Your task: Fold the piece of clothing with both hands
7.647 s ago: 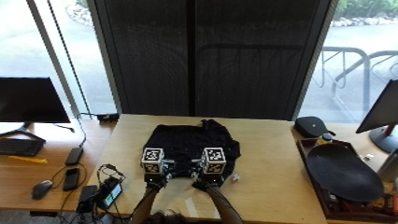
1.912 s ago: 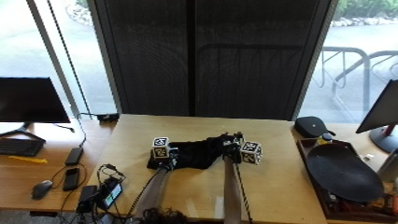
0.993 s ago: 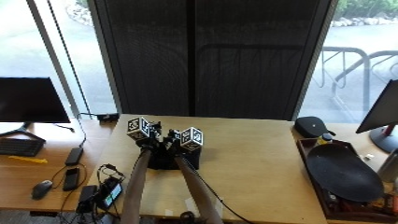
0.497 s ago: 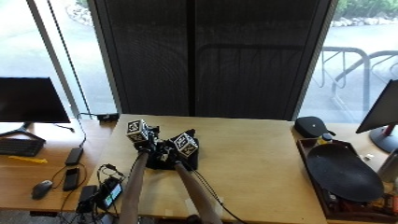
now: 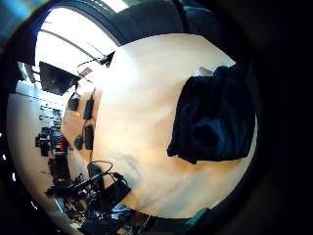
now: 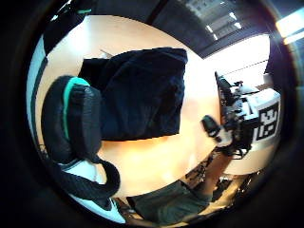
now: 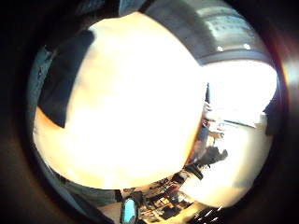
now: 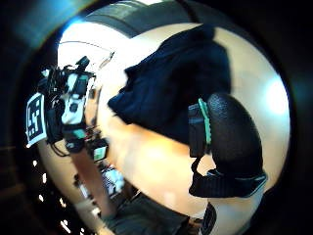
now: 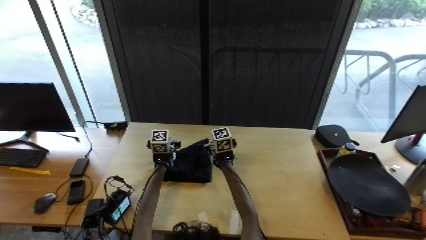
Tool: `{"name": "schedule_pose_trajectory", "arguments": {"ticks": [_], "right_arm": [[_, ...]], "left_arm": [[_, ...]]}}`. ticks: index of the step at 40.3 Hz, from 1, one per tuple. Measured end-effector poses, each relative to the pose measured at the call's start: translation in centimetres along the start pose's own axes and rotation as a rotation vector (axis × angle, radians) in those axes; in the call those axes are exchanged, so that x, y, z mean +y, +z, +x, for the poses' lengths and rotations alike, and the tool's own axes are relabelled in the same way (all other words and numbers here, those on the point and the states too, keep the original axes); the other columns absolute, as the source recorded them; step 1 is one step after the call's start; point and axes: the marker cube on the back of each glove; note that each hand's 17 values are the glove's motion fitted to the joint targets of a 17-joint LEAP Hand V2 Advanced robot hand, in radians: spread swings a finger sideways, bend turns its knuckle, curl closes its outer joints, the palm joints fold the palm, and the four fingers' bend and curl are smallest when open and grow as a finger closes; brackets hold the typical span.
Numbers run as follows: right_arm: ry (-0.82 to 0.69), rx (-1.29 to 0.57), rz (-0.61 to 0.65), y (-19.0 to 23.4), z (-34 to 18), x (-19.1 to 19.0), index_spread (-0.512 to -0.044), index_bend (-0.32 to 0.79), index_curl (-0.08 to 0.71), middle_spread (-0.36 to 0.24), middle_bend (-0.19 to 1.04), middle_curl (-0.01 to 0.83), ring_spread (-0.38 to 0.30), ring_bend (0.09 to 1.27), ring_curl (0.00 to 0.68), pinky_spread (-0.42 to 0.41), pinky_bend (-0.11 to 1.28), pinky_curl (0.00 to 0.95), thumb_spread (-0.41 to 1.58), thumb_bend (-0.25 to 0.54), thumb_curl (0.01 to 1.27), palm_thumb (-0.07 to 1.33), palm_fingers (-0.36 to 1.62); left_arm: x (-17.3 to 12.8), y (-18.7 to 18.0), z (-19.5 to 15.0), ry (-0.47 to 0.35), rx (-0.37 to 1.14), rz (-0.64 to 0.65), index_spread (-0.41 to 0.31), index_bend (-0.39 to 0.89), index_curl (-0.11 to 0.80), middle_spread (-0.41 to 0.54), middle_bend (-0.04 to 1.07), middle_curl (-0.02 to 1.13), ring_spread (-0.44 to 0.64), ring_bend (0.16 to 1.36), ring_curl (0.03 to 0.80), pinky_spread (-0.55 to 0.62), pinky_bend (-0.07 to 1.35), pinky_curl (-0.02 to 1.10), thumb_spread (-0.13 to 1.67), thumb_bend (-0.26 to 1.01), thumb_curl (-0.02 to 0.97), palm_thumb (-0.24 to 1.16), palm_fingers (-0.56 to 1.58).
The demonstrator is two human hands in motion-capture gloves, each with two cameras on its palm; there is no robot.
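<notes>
The black garment [image 9: 189, 163] is lying folded into a compact rectangle on the light wooden table [image 9: 279, 170], toward the table's left half, with bare tabletop stretching wide to its right and a narrower strip running to the left edge. The left hand [image 9: 160, 150] is hovering at the garment's left side and the right hand [image 9: 222, 149] at its upper right corner, the cloth sitting between them. In the palm views the garment is lying flat beneath both hands, with each thumb held clear of the cloth; whether the other fingers are touching or gripping it cannot be told.
</notes>
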Motion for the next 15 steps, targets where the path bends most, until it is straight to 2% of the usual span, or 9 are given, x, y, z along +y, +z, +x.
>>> {"name": "schedule_pose_trajectory", "arguments": {"ticks": [2,4,5,9,15], "right_arm": [[0.108,0.086,0.028,-0.7,1.8,0.5,-0.272,0.10,0.193,0.076,0.18,0.394,0.098,0.25,0.337,0.220,0.63,0.351,1.31,-0.032,0.44,0.71,0.22],[0.147,0.102,0.086,-1.7,2.9,0.7,-0.276,0.13,0.204,0.077,0.15,0.376,0.115,0.24,0.331,0.235,0.63,0.348,1.34,-0.020,0.43,0.69,0.18],[0.161,0.102,0.118,-2.1,3.4,0.8,-0.278,0.15,0.211,0.078,0.13,0.366,0.120,0.23,0.327,0.242,0.64,0.351,1.37,0.008,0.44,0.73,0.15],[0.207,0.106,0.210,-3.2,5.0,1.1,-0.283,0.17,0.232,0.082,0.13,0.344,0.137,0.22,0.325,0.259,0.66,0.353,1.43,0.022,0.43,0.74,0.11],[0.258,0.133,0.290,-4.1,6.4,2.0,-0.288,0.18,0.261,0.085,0.13,0.315,0.159,0.21,0.319,0.271,0.68,0.353,1.49,0.027,0.42,0.74,0.07]], "left_arm": [[-0.7,-0.2,1.0,0.019,-0.002,0.062,-0.134,0.17,0.388,-0.099,0.19,0.42,0.15,0.43,0.323,0.41,0.19,0.31,1.57,0.17,0.205,0.25,0.46],[-1.0,-0.3,1.7,0.027,-0.045,0.096,-0.130,0.16,0.388,-0.090,0.18,0.42,0.15,0.43,0.323,0.41,0.19,0.31,1.55,0.15,0.206,0.24,0.45],[-0.7,-0.4,1.9,0.024,-0.075,0.086,-0.130,0.15,0.385,-0.083,0.19,0.42,0.15,0.43,0.325,0.41,0.19,0.31,1.53,0.15,0.206,0.23,0.45],[0.9,-0.6,3.0,0.032,-0.149,-0.002,-0.129,0.13,0.370,-0.087,0.24,0.43,0.14,0.46,0.326,0.40,0.16,0.29,1.49,0.13,0.213,0.23,0.50],[1.4,-0.9,4.9,0.071,-0.149,0.001,-0.128,0.13,0.362,-0.087,0.27,0.44,0.12,0.49,0.339,0.40,0.17,0.28,1.41,0.10,0.230,0.23,0.50]]}}
